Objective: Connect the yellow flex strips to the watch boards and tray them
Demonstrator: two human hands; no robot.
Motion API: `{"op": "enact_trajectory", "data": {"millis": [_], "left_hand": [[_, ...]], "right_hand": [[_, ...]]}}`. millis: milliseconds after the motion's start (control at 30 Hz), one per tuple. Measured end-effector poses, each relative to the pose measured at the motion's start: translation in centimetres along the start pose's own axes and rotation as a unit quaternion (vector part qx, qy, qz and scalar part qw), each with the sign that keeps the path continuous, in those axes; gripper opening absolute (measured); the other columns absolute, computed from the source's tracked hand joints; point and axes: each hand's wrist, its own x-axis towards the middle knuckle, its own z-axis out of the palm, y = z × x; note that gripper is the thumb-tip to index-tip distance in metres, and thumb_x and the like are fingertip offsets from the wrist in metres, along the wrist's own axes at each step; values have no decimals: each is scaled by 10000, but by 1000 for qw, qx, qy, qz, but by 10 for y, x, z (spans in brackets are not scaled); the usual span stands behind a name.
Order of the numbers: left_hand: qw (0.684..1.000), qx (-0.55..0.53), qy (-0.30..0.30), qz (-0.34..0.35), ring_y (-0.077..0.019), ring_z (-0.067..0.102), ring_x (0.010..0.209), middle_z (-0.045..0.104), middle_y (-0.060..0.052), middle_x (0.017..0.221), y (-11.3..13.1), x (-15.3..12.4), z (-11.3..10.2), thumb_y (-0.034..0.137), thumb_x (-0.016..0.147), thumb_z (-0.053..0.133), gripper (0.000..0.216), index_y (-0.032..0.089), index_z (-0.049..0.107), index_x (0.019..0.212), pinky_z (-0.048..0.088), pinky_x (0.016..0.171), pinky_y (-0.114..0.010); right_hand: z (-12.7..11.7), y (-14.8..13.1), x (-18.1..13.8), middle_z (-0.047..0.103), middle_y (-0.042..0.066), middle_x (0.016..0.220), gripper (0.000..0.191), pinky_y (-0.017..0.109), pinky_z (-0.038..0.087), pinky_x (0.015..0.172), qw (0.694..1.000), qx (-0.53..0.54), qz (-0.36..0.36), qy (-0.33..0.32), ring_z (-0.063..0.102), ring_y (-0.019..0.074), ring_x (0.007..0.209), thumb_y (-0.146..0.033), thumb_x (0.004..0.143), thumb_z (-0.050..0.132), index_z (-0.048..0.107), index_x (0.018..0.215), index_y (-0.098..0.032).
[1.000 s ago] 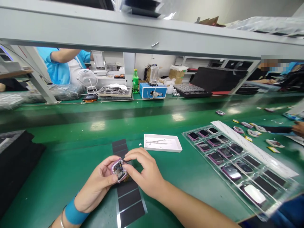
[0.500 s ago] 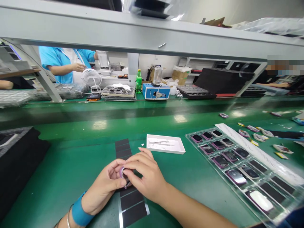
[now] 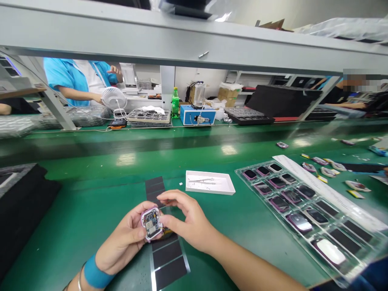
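My left hand [image 3: 124,238] is closed around a small pink watch case [image 3: 151,222], whose open back shows a circuit board facing me. My right hand [image 3: 184,222] pinches the case's right edge with thumb and fingers, other fingers arched above it. Both hands hover just over a strip of black rectangular pads [image 3: 165,246] lying on the green bench. A blue band sits on my left wrist.
A shallow white tray [image 3: 209,182] with tweezers lies beyond my hands. To the right, a clear blister tray [image 3: 306,210] holds several pink watch cases. Black foam trays [image 3: 21,202] stand at the left. Other people work across the conveyor and at the far right.
The watch case was turned edge-on and hidden between my fingers half a second ago; now its open back faces up again and my right fingers have lifted off it a little.
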Motion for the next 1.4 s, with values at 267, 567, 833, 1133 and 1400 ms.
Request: {"op": "enact_trajectory", "data": {"millis": [267, 567, 833, 1133, 1400], "left_hand": [[999, -13, -12, 33, -198, 645, 815, 679, -43, 853, 7, -4, -2, 239, 567, 800, 417, 230, 668, 962, 523, 706, -237], [999, -20, 9, 24, -211, 654, 837, 685, -43, 900, 9, -6, 3, 233, 552, 810, 440, 218, 659, 965, 541, 719, -264], [999, -24, 34, 21, -239, 656, 833, 682, -55, 887, 8, -6, 0, 238, 527, 823, 460, 217, 658, 956, 550, 706, -287], [992, 51, 116, 10, -178, 637, 873, 665, -6, 1005, 14, 0, 5, 196, 664, 734, 463, 290, 582, 1091, 560, 694, -253], [985, 141, 73, -66, -180, 613, 940, 646, -61, 1055, -2, 6, 7, 194, 728, 680, 410, 223, 562, 1119, 545, 748, -274]], "right_hand": [[5, 7, -1, 533, 57, 1163, 600, 360, 464, 906, 987, 99, 90, -94, 542, 193, 1049, -243, 667, 750, 462, 1194, -236], [3, 8, -1, 536, 59, 1162, 783, 348, 459, 913, 968, 122, 145, -164, 541, 192, 1052, -247, 566, 819, 415, 1238, -241], [0, 10, 1, 594, -12, 840, 565, 251, 479, 744, 960, 139, 194, -145, 602, 108, 779, -192, 572, 790, 516, 1066, -190], [-14, 0, 10, 595, -16, 583, 293, 252, 480, 606, 941, 232, 242, -41, 605, 111, 581, -309, 620, 740, 585, 787, -126], [-19, 11, 11, 632, 9, 701, 359, 264, 481, 679, 940, 244, 224, -84, 595, 100, 621, -246, 522, 796, 640, 820, -121]]}}
